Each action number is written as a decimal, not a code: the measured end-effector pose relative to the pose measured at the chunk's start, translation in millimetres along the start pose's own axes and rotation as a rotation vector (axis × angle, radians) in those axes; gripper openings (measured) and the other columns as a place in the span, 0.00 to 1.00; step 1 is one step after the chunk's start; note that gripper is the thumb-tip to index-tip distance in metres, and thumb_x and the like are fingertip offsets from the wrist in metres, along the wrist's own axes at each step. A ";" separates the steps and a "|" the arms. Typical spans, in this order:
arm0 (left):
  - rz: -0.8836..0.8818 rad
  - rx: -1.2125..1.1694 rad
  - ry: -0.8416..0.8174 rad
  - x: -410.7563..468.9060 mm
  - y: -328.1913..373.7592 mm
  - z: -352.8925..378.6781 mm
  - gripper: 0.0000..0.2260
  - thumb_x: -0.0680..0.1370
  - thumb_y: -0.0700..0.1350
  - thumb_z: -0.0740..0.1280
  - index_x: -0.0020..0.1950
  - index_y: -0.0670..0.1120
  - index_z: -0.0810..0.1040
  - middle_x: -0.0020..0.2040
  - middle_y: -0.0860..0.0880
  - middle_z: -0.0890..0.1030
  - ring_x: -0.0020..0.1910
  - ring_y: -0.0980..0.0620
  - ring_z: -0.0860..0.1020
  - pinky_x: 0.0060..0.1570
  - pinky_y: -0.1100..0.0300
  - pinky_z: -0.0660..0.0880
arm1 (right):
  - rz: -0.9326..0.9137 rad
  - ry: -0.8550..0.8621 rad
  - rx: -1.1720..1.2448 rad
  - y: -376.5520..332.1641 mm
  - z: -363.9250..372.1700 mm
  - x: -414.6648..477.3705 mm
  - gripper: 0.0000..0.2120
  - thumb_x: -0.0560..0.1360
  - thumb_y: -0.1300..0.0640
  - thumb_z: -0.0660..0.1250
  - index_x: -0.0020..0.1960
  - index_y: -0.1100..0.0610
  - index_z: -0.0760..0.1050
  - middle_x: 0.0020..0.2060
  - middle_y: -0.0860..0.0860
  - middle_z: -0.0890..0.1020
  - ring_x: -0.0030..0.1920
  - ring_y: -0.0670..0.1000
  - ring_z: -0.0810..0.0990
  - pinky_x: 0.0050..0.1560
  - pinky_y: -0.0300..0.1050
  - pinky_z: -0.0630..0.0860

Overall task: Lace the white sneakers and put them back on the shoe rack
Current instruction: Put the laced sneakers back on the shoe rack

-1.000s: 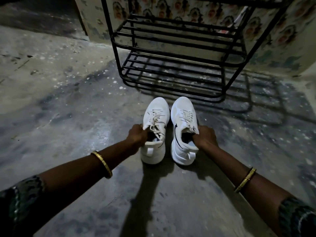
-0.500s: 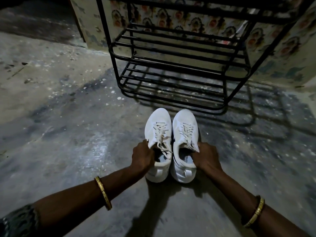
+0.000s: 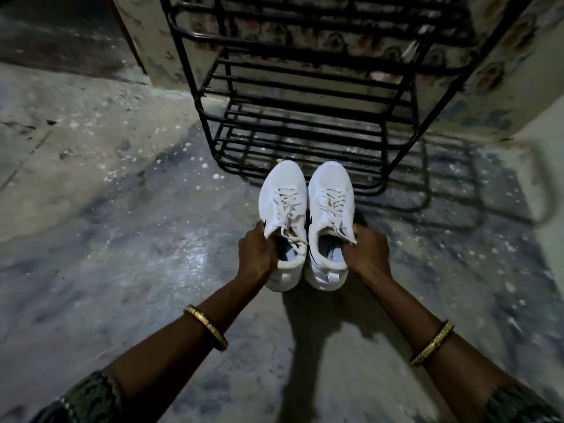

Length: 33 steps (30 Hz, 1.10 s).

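Two laced white sneakers are side by side with their toes pointing at the black metal shoe rack (image 3: pixel 210 138). My left hand (image 3: pixel 254 254) grips the collar of the left sneaker (image 3: pixel 282 196). My right hand (image 3: pixel 364 251) grips the collar of the right sneaker (image 3: pixel 331 193). Both toes overlap the rack's lowest front bar. A shadow lies on the floor beneath the heels. The rack's shelves show no shoes on them.
The rack stands against a patterned wall (image 3: pixel 500 87) on a stained concrete floor (image 3: pixel 122 239). A wall corner (image 3: pixel 137 41) sits left of the rack. Gold bangles are on both wrists.
Both hands have carried the sneakers forward to the rack's bottom shelf. The view has moved closer to the rack.
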<state>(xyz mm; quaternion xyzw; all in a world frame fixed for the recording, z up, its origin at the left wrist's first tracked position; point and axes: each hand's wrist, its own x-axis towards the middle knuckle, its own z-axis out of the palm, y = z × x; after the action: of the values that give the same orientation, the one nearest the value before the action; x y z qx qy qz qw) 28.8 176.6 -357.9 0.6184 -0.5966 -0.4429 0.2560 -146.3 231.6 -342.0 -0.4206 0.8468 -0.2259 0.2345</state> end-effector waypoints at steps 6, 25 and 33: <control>-0.026 -0.063 -0.005 -44.5 77.9 -51.5 0.19 0.68 0.48 0.55 0.51 0.41 0.78 0.46 0.39 0.84 0.47 0.40 0.81 0.47 0.51 0.76 | 0.002 0.015 0.008 -53.5 -81.7 -42.5 0.19 0.61 0.48 0.57 0.49 0.49 0.77 0.44 0.54 0.85 0.46 0.60 0.82 0.45 0.50 0.79; -0.038 -0.092 -0.032 -63.5 307.8 -192.9 0.15 0.70 0.50 0.58 0.49 0.45 0.79 0.42 0.45 0.85 0.44 0.45 0.83 0.49 0.45 0.79 | 0.029 -0.015 0.000 -222.7 -276.7 -54.1 0.15 0.67 0.65 0.65 0.52 0.59 0.80 0.47 0.59 0.84 0.49 0.60 0.81 0.41 0.40 0.68; -0.023 -0.122 -0.027 -20.7 344.2 -192.5 0.13 0.70 0.48 0.60 0.46 0.44 0.80 0.39 0.44 0.85 0.42 0.44 0.83 0.47 0.46 0.80 | 0.033 -0.006 0.063 -246.2 -296.3 -5.6 0.15 0.67 0.61 0.66 0.53 0.56 0.80 0.48 0.57 0.85 0.49 0.59 0.81 0.49 0.47 0.77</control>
<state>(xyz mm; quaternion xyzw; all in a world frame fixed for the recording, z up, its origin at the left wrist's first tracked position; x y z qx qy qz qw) 19.3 101.7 29.7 0.6024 -0.5648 -0.4897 0.2798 -168.0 157.1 35.3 -0.3997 0.8454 -0.2474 0.2538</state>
